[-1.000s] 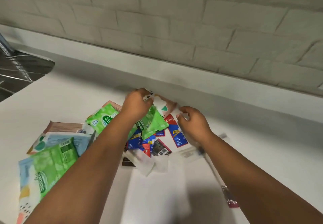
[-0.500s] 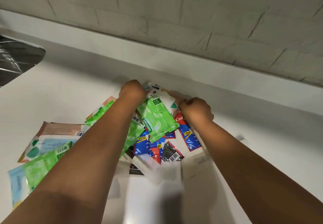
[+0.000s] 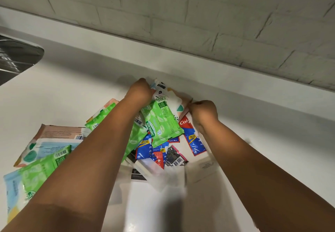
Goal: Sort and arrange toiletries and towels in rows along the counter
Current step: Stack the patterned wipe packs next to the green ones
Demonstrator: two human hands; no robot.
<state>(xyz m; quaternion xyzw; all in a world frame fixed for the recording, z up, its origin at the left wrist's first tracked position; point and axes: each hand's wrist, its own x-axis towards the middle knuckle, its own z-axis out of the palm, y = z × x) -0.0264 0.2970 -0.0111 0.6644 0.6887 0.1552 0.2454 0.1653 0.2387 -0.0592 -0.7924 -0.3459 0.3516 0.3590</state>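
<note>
A heap of toiletry packets lies on the white counter (image 3: 72,90). My left hand (image 3: 140,91) and my right hand (image 3: 204,111) both grip a white wipes pack with teal and peach shapes (image 3: 169,96) at the far end of the heap, one hand at each end. A green wipes pack (image 3: 161,123) leans against it just below. Red and blue toothpaste sachets (image 3: 193,137) and a dark sachet with a barcode (image 3: 175,156) lie under my arms. More green, peach and blue wipes packs (image 3: 52,148) sit at the left.
A steel sink (image 3: 16,58) is at the far left. A raised white ledge (image 3: 235,79) and a grey brick wall (image 3: 181,14) close off the back. White paper packets (image 3: 201,170) lie near the front of the heap.
Both hands reached farther toward the wall and closed on the white patterned pack. The green pack tipped up against it. The view shifted down and closer.
</note>
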